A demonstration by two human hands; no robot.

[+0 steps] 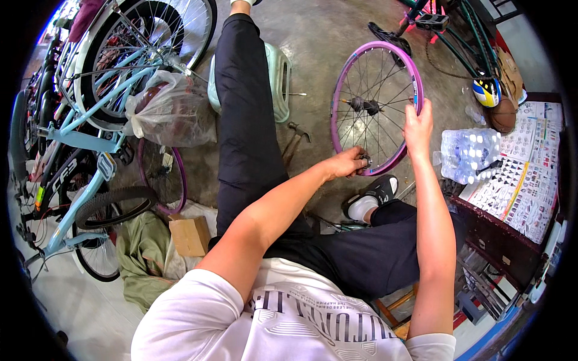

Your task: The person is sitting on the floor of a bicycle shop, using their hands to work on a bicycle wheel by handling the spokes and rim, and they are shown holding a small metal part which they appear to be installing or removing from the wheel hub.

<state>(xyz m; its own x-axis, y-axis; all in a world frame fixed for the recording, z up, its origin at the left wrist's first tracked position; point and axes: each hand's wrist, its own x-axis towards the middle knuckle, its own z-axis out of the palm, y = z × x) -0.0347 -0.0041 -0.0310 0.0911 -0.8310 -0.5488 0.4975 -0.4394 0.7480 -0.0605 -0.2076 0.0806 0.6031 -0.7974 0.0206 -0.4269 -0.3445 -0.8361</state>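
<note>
A purple bicycle wheel rim (338, 90), without a tyre, stands tilted between my hands. Dark spokes run from it to a black hub (363, 106). My right hand (418, 127) is closed around the rim's right side. At the rim's near edge, my left hand (347, 163) pinches a small round dark tool (366, 161), which looks like a spoke wrench; the fingers partly hide it. A hammer (295, 139) lies on the floor left of the wheel, beside my leg.
A pale green stool (280, 84) stands beyond my leg. Bicycles, including a light blue frame (90, 144), crowd the left side near a plastic bag (174, 108) and a cardboard box (189, 235). Rightward are packed water bottles (469, 155), a basketball (502, 115) and a chart-covered table (530, 174).
</note>
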